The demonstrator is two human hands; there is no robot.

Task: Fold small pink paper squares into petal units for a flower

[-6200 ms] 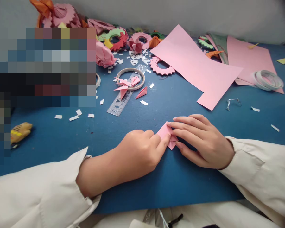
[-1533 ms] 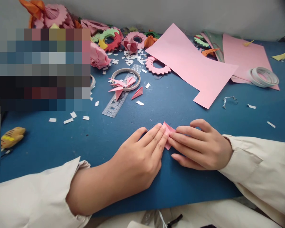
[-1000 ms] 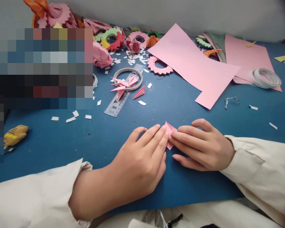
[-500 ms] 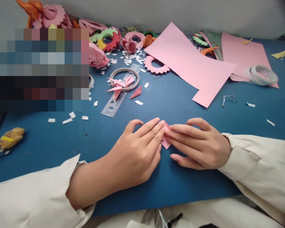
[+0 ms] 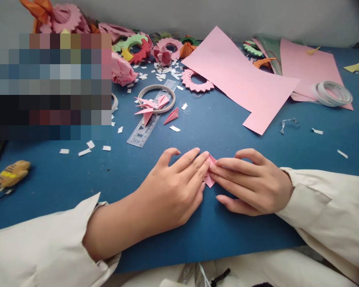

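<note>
A small folded pink paper lies on the blue table, mostly covered by fingertips. My left hand presses on its left side with the fingers close together. From the right, the fingertips of my right hand press on the same paper, its thumb apart and below. The fingers of the two hands nearly meet over the paper. Only its lower tip and a strip at the top show between them.
Beyond the hands lie a clear ruler, a tape ring with pink folded pieces and a large pink sheet. White tape rolls are at the right, paper ornaments at the back, a yellow object at the left.
The fingertips of my left hand have shifted slightly to the right over the folded paper, covering more of its upper part. My right hand has hardly moved.
</note>
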